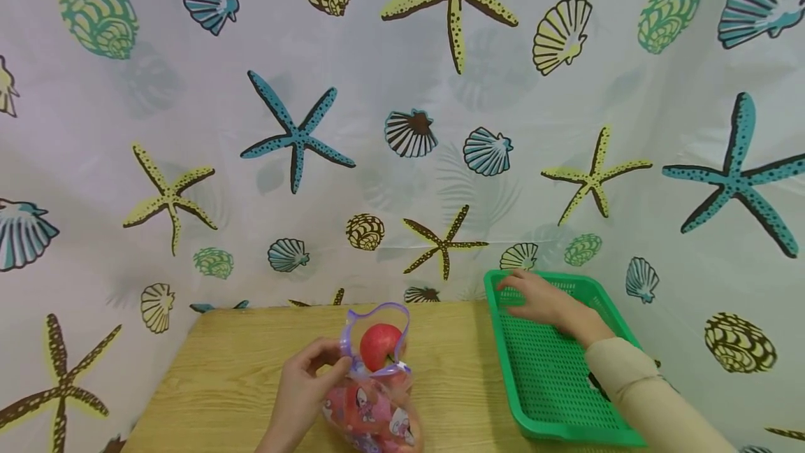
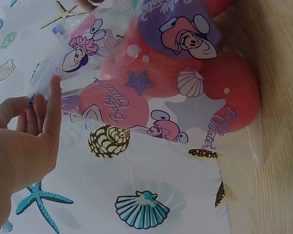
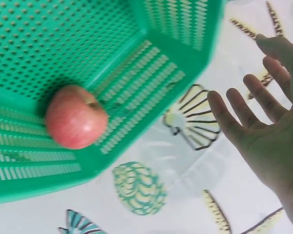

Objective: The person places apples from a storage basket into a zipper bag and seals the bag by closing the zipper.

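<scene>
A clear plastic bag (image 1: 371, 407) printed with cartoon figures and a purple zip rim stands on the table, mouth up. Several red apples fill it; one apple (image 1: 379, 347) shows at its opening. My left hand (image 1: 308, 383) pinches the bag's rim between thumb and fingers, as the left wrist view also shows, with an apple (image 2: 232, 95) low in the bag. Over the far end of the green basket (image 1: 503, 362) is my right hand (image 1: 534, 299), fingers spread and holding nothing. A single apple (image 3: 75, 117) lies in a basket corner, hidden by the right arm in the head view.
The wooden table (image 1: 233, 362) carries the bag at its middle and the basket at its right. A white sheet (image 1: 352, 187) with starfish and shell prints hangs behind and at both sides.
</scene>
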A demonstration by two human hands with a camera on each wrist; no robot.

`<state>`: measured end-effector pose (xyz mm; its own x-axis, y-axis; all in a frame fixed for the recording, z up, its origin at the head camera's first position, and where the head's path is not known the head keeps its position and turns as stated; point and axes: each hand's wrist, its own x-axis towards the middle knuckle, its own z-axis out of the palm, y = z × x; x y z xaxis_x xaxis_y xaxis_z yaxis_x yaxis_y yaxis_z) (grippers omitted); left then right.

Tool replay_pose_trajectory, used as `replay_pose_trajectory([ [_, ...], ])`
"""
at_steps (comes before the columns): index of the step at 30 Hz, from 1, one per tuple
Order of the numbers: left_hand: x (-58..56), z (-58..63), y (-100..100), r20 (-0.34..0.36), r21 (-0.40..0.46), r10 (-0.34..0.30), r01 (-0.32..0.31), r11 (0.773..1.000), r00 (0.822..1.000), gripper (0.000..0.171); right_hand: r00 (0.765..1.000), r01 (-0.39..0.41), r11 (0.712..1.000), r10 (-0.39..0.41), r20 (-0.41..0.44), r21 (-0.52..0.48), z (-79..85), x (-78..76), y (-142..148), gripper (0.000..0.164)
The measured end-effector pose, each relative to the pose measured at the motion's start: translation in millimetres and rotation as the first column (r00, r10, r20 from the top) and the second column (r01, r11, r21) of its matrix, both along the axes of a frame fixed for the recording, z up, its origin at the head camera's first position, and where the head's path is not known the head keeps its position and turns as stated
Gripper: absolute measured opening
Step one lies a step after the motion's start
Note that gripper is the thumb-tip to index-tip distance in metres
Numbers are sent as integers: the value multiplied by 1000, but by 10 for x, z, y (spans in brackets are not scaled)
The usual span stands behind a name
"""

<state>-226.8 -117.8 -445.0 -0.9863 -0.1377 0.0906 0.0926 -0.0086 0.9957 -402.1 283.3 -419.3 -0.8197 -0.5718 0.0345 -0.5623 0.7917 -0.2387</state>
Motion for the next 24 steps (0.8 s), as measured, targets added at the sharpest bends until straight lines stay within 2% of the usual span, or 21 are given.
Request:
replay_pose_trajectory([
  [8, 27, -1, -32, 18, -41, 25, -24, 999, 1000, 17, 995, 84, 996, -84, 44, 10, -184, -89, 293, 40],
  [15, 33, 16, -41, 64, -11, 5, -4, 1000, 998, 20, 986, 166, 985, -167, 27, 55, -348, -147, 566, 41],
  [22, 28, 0, -41, 83, 13, -11, 10, 1000, 997, 20, 961, 235, 969, -243, 134, 73, -540, -108, 830, 42],
  [24, 28, -3, -39, 83, 14, -13, 12, 1000, 996, 20, 946, 267, 960, -278, 166, 87, -602, -87, 894, 49],
])
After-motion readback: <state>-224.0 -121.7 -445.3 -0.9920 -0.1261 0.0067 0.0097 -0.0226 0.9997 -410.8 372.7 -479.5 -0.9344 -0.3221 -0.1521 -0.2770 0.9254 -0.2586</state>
